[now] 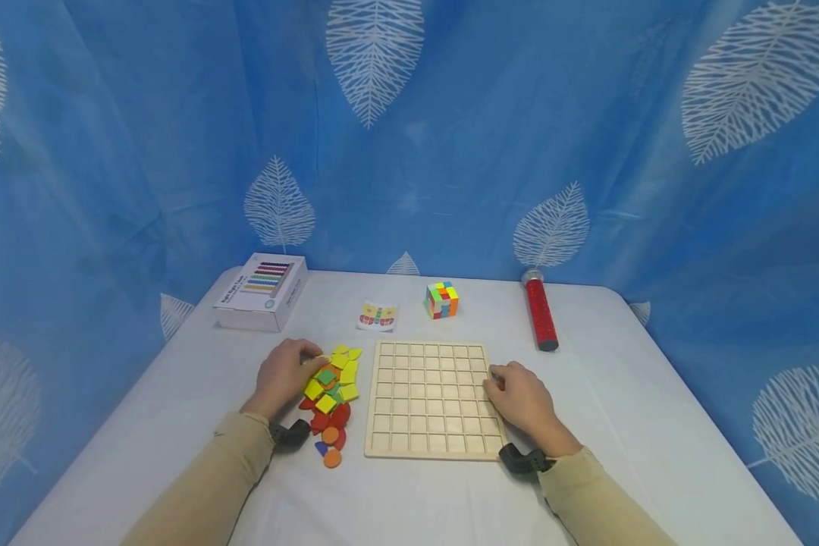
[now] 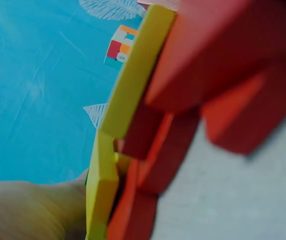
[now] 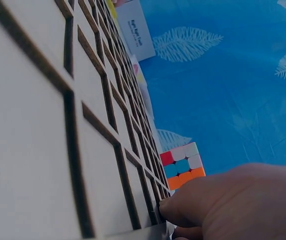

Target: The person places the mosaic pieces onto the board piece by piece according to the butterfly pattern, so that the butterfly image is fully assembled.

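Note:
My left hand [image 1: 283, 377] is at the left side of a pile of flat coloured shape pieces [image 1: 348, 371], its thumb and fingertips touching the pile's edge. No piece shows clearly between those fingers. In the left wrist view, yellow [image 2: 138, 75] and red pieces [image 2: 222, 50] loom close and partly hide the hand [image 2: 28, 212]. A wooden grid board [image 1: 437, 394] lies flat to the right of the pile, its squares bare. My right hand [image 1: 522, 398] holds the board's right edge; in the right wrist view the thumb [image 3: 187, 202] presses the rim, and the other fingers are mostly hidden.
Behind the board lie a small picture card [image 1: 378, 317] with a butterfly-like pattern and a puzzle cube [image 1: 442, 300]. A white box [image 1: 262, 292] stands at the back left. A red glittery tube [image 1: 541, 311] lies at the back right. A blue leaf-patterned curtain [image 1: 409, 174] hangs behind the table.

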A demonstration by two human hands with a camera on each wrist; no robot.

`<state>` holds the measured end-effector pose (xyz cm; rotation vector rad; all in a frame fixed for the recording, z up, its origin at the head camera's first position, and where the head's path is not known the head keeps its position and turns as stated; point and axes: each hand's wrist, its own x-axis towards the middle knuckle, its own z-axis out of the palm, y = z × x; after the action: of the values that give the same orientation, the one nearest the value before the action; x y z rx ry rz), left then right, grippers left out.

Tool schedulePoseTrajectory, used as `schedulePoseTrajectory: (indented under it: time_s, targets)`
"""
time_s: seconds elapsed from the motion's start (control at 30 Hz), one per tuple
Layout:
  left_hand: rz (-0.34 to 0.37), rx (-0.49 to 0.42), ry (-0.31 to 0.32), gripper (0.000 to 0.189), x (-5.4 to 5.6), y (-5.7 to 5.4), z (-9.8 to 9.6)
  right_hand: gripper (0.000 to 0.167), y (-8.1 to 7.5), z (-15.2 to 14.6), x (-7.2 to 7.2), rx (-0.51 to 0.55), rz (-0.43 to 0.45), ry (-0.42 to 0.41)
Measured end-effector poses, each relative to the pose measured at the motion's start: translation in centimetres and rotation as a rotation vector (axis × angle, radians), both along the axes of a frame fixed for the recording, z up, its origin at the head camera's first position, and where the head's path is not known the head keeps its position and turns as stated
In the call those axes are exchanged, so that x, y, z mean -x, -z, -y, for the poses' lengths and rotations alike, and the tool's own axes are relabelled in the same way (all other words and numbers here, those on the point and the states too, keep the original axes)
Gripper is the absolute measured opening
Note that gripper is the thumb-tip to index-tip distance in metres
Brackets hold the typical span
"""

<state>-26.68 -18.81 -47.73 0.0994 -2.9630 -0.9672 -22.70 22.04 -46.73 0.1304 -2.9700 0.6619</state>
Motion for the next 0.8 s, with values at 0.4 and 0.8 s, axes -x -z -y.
schedulePoseTrajectory:
  time_s: [0.4, 0.8]
  targets:
    - [-0.022, -0.119, -0.063, 0.025, -0.6, -0.3, -0.2, 0.039, -0.2, 0.0, -0.2, -0.027, 0.005, -0.017]
    - [-0.028, -0.347, 0.029, 0.026, -1.6, -1.5, -3.2, 0.038, 0.0, 0.0, -0.2, -0.023, 0.0, -0.015]
